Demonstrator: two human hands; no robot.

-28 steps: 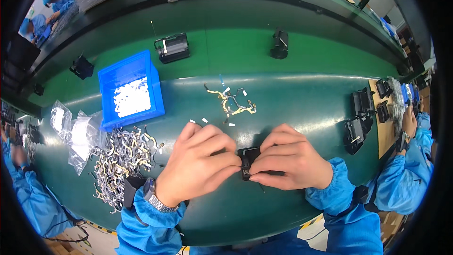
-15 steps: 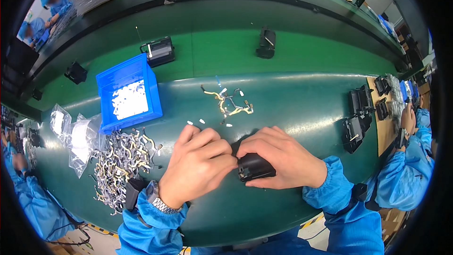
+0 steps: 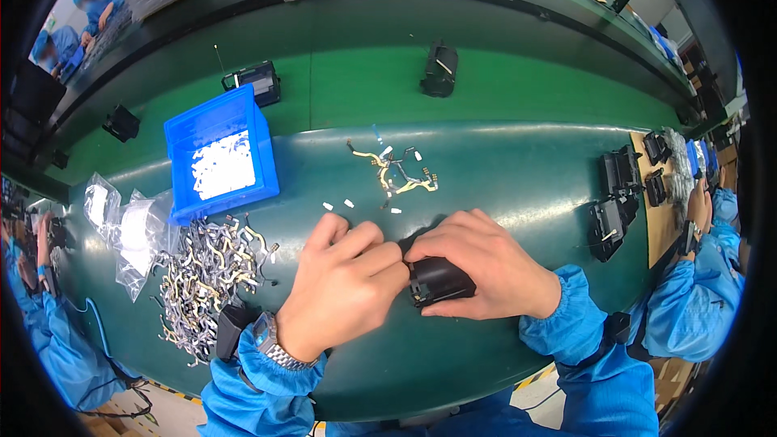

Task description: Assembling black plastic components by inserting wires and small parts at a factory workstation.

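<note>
My right hand [image 3: 490, 271] is wrapped over a black plastic housing [image 3: 443, 277], thumb below and fingers across its far side. It rests on or just above the green worktable. At the housing's left end my left hand [image 3: 344, 287] has its fingers curled and pinched together, touching the edge. What those fingertips hold, if anything, is hidden. Just beyond the hands lie a few loose wire harnesses [image 3: 391, 174] with yellow and grey leads, and several small white connectors [image 3: 349, 204]. A large heap of wire harnesses [image 3: 212, 275] lies left of my left hand.
A blue bin [image 3: 269, 170] of small white parts stands far left, beside clear plastic bags [image 3: 137, 235]. Black housings [image 3: 439, 69] sit on the green belt [image 3: 356, 85] beyond the table. More black housings [image 3: 607, 231] stand at the right, near a co-worker's arm [image 3: 688, 275]. Other people work left.
The black housings on the belt have shifted left. My hands keep nearly the same hold, with the left fingers still at the housing's left end. At far left a co-worker's arm has moved.
</note>
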